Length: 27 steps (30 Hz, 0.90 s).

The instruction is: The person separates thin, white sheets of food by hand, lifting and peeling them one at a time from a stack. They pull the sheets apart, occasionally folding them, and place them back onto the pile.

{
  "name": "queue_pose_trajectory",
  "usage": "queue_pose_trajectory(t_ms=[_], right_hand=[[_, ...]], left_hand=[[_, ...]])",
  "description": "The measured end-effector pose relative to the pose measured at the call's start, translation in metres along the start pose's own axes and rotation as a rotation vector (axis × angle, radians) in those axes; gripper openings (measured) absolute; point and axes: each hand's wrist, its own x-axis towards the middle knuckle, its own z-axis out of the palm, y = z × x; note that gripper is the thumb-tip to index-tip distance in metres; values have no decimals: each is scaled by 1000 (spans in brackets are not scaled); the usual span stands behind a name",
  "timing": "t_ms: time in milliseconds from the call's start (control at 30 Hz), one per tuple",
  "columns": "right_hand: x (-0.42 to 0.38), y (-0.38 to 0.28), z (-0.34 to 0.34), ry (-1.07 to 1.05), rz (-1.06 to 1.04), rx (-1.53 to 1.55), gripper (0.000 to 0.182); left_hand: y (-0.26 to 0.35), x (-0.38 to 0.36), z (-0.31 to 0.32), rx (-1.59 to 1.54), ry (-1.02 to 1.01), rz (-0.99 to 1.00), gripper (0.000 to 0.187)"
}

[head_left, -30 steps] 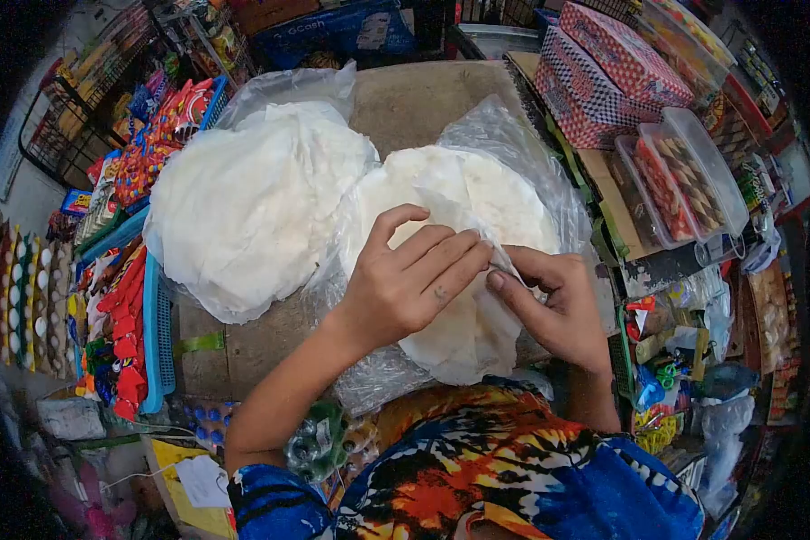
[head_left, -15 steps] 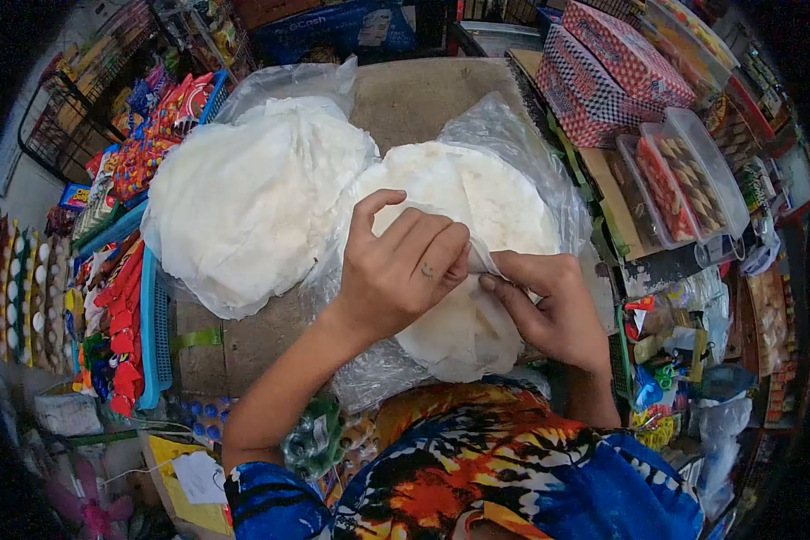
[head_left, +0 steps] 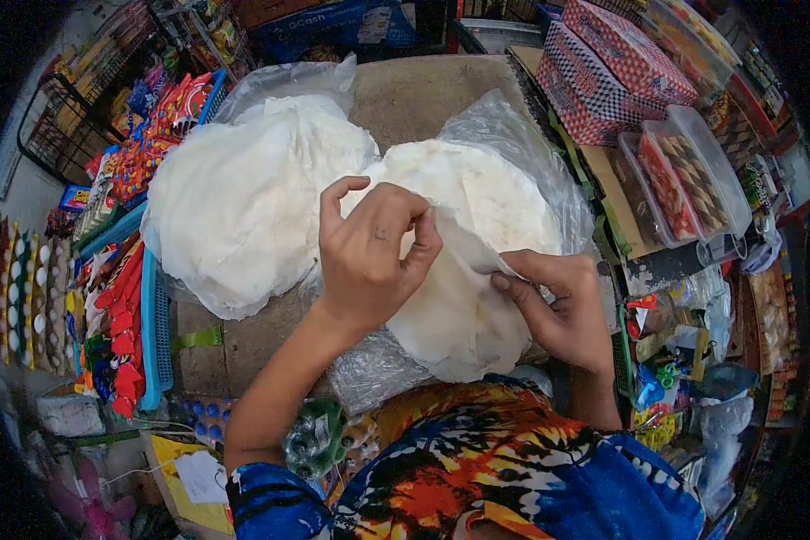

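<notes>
Thin, matt white wrappers (head_left: 477,207), papery and faintly rough, stacked inside glossy, crinkled clear plastic bag (head_left: 513,121). Worn, matt wooden table (head_left: 414,90) beneath. Clear smooth plastic boxes (head_left: 693,180), blue plastic basket (head_left: 157,333), shiny snack packets (head_left: 144,144).

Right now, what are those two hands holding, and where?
Both hold one thin white sheet off the right stack: left hand pinches its upper edge, right hand its right edge.
</notes>
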Motion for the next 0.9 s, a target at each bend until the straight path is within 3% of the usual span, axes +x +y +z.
queue_pose_trajectory(t_ms=[133,200,233,333,467,567,633,767,900], right_hand=[[-3,0,-5,49,15,18,17],[-6,-3,-10,55,56,28,16],[-8,-3,-12,64,99,38,15],[-13,0,-15,98,182,84,14],[-17,7,-17,143,258,195,15],[-16,9,-21,39,349,170,20],[-16,11,-18,10,317,179,26],[-13,12,-11,77,292,110,31],[-5,18,-10,141,211,17,26]], left_hand=[[1,2,1,-152,29,-207,15],[-10,5,0,-438,107,-638,8],[-14,6,-3,-436,110,-638,8],[-18,11,-6,-867,145,-842,12],[-12,10,-7,-1043,10,-859,15],[7,7,-3,-1030,-36,-844,14],[15,1,0,-1081,-153,-719,15],[22,-2,0,-1143,-370,-682,14],[22,0,-7,-1112,-431,-637,12]])
